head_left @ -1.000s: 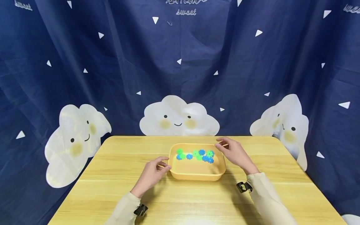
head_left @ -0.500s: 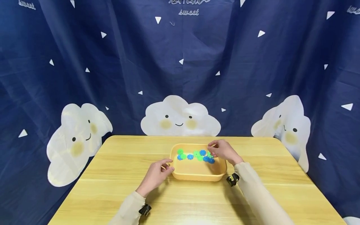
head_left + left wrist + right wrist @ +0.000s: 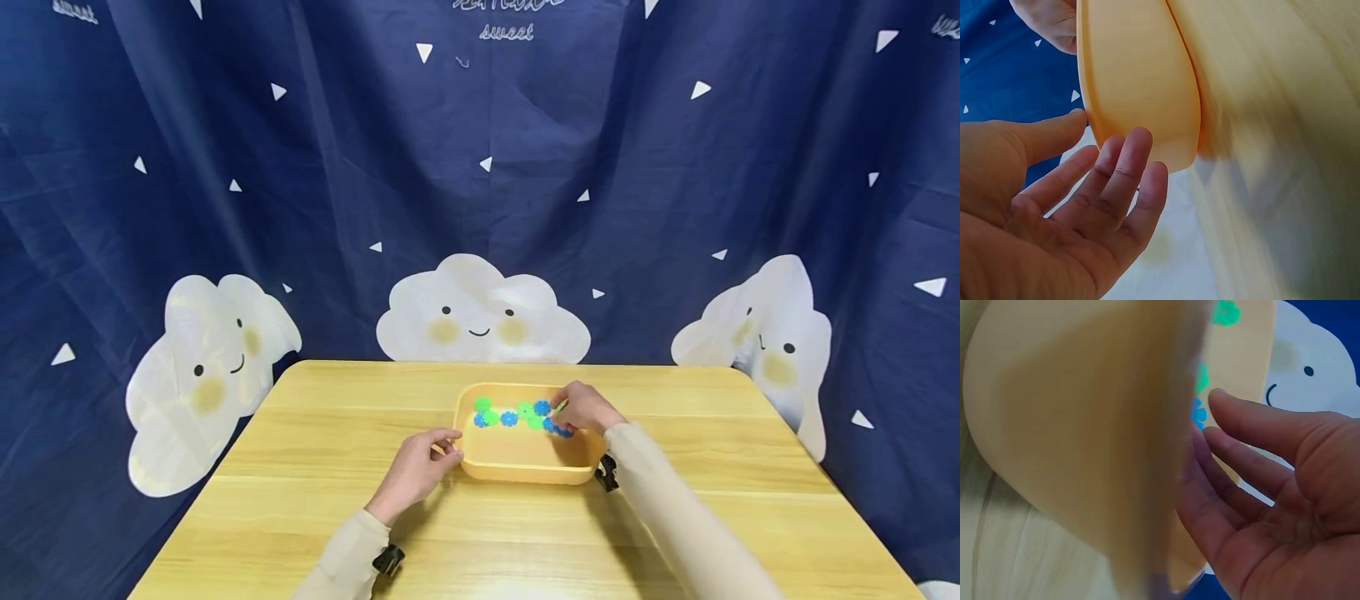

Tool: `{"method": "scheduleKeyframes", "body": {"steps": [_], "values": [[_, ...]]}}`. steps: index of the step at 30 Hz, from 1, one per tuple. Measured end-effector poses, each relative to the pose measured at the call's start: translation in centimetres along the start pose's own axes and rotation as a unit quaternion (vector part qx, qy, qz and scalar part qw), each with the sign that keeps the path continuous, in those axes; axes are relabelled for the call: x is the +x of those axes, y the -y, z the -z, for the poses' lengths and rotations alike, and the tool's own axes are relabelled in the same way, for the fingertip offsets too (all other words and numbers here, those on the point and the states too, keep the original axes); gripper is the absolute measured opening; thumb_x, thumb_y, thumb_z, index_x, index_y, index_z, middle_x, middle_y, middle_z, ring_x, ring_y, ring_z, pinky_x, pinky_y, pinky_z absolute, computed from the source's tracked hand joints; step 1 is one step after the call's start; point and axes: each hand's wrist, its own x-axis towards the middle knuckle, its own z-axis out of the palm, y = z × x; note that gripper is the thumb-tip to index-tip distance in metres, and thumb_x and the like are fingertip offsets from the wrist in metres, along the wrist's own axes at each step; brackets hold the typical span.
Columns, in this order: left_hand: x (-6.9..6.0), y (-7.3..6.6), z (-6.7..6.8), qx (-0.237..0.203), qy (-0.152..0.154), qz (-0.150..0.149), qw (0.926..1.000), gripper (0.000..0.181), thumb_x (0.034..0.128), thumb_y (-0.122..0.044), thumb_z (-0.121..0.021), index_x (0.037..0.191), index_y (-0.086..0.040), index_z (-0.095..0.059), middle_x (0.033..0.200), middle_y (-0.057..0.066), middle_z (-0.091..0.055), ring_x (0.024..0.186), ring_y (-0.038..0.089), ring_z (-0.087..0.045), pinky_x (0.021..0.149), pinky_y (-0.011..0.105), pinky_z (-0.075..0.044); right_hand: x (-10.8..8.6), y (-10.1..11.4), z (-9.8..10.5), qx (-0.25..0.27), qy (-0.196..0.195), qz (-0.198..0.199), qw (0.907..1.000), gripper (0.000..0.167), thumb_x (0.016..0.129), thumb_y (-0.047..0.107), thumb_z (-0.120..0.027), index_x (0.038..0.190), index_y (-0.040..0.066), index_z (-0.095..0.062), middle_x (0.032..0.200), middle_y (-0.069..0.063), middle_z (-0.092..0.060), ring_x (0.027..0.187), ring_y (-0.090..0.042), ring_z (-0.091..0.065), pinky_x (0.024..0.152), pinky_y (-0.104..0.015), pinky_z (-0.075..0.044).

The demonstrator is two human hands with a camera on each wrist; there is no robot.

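An orange tray (image 3: 525, 473) holds several blue and green flower-shaped pieces (image 3: 509, 419). At its left end, my left hand (image 3: 415, 468) rests lightly; in the left wrist view the thumb of this hand (image 3: 1066, 206) is at the rim, the other fingers loosely bent by the outer wall (image 3: 1141, 75). My right hand (image 3: 588, 408) reaches into the tray's right part, over a green piece (image 3: 561, 406) showing between its fingers. From the right wrist, the hand (image 3: 1272, 481) has thumb and forefinger apart beside a blue piece (image 3: 1198, 414); whether it touches a piece is unclear.
The tray stands on a light wooden table (image 3: 322, 433). Behind the table hangs a dark blue curtain (image 3: 360, 192) with white clouds and triangles. The tray's blurred wall (image 3: 1154, 444) blocks much of the right wrist view.
My right hand has moved left and down from the tray's right rim, in among the pieces. My left hand has stayed at the left end, with the head view shifting slightly.
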Motion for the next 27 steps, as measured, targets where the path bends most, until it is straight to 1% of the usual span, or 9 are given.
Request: {"method": "scheduleKeyframes", "body": {"steps": [4, 7, 12, 17, 20, 23, 25, 27], "values": [[0.0, 0.1, 0.0, 0.000, 0.000, -0.001, 1.0000, 0.032, 0.0972, -0.012, -0.070, 0.128, -0.002, -0.068, 0.098, 0.002, -0.070, 0.082, 0.012, -0.064, 0.068, 0.024, -0.053, 0.4, 0.0, -0.1, -0.030, 0.004, -0.009, 0.9995, 0.035, 0.087, -0.005, -0.070, 0.122, -0.010, -0.065, 0.076, -0.008, -0.068, 0.062, -0.012, -0.058, 0.062, -0.024, -0.050], [-0.1, 0.0, 0.0, -0.002, -0.002, -0.002, 1.0000, 0.030, 0.0971, -0.012, -0.070, 0.125, -0.002, -0.070, 0.098, 0.003, -0.071, 0.084, 0.014, -0.066, 0.069, 0.026, -0.054, 0.5, 0.0, -0.1, -0.049, 0.012, -0.017, 0.9986, 0.036, 0.087, -0.005, -0.070, 0.122, -0.009, -0.066, 0.077, -0.006, -0.067, 0.061, -0.012, -0.055, 0.061, -0.023, -0.047], [-0.1, 0.1, 0.0, -0.001, -0.005, -0.005, 1.0000, 0.026, 0.0971, -0.013, -0.070, 0.121, -0.002, -0.072, 0.100, 0.003, -0.073, 0.087, 0.017, -0.069, 0.074, 0.031, -0.057, 0.7, 0.1, -0.3, -0.076, 0.021, -0.028, 0.9965, 0.032, 0.091, -0.003, -0.071, 0.122, -0.007, -0.068, 0.082, -0.009, -0.072, 0.065, -0.015, -0.061, 0.064, -0.025, -0.051], [0.0, 0.3, 0.0, -0.004, -0.008, -0.009, 0.9999, 0.026, 0.0965, -0.013, -0.071, 0.120, -0.003, -0.073, 0.099, 0.003, -0.074, 0.087, 0.018, -0.069, 0.075, 0.031, -0.057, 1.2, 0.1, -0.6, -0.084, 0.030, -0.032, 0.9955, 0.026, 0.094, 0.002, -0.069, 0.119, -0.005, -0.069, 0.080, -0.012, -0.074, 0.065, -0.018, -0.065, 0.065, -0.029, -0.054], [0.1, 0.4, 0.0, -0.004, -0.010, -0.007, 0.9999, 0.024, 0.0962, -0.013, -0.072, 0.118, -0.003, -0.074, 0.098, 0.002, -0.074, 0.087, 0.017, -0.069, 0.075, 0.030, -0.057, 1.4, 0.0, -0.8, -0.053, 0.036, -0.044, 0.9970, 0.023, 0.097, 0.006, -0.067, 0.117, -0.004, -0.068, 0.077, -0.011, -0.071, 0.063, -0.017, -0.064, 0.066, -0.029, -0.057], [0.2, 0.5, 0.0, -0.003, -0.013, -0.005, 0.9999, 0.022, 0.0961, -0.013, -0.072, 0.116, -0.004, -0.075, 0.098, 0.002, -0.074, 0.087, 0.017, -0.069, 0.075, 0.029, -0.057, 1.5, -0.2, -1.2, 0.009, 0.039, -0.058, 0.9975, 0.020, 0.097, 0.006, -0.066, 0.113, -0.006, -0.065, 0.076, -0.010, -0.066, 0.062, -0.015, -0.062, 0.068, -0.030, -0.059], [0.2, 0.6, 0.0, -0.005, -0.014, -0.005, 0.9999, 0.022, 0.0960, -0.013, -0.072, 0.116, -0.004, -0.075, 0.098, 0.002, -0.074, 0.087, 0.017, -0.069, 0.075, 0.029, -0.057, 1.6, -0.3, -1.5, 0.051, 0.033, -0.070, 0.9957, 0.017, 0.096, 0.004, -0.066, 0.110, -0.006, -0.063, 0.077, -0.010, -0.065, 0.062, -0.015, -0.062, 0.068, -0.030, -0.060], [0.3, 0.6, 0.0, -0.005, -0.014, -0.006, 0.9999, 0.022, 0.0960, -0.013, -0.072, 0.116, -0.004, -0.075, 0.098, 0.002, -0.074, 0.087, 0.017, -0.069, 0.075, 0.029, -0.057, 1.7, -0.4, -1.8, 0.075, 0.018, -0.074, 0.9943, 0.015, 0.094, 0.002, -0.066, 0.106, -0.008, -0.062, 0.077, -0.012, -0.067, 0.062, -0.015, -0.065, 0.066, -0.031, -0.060]]}}
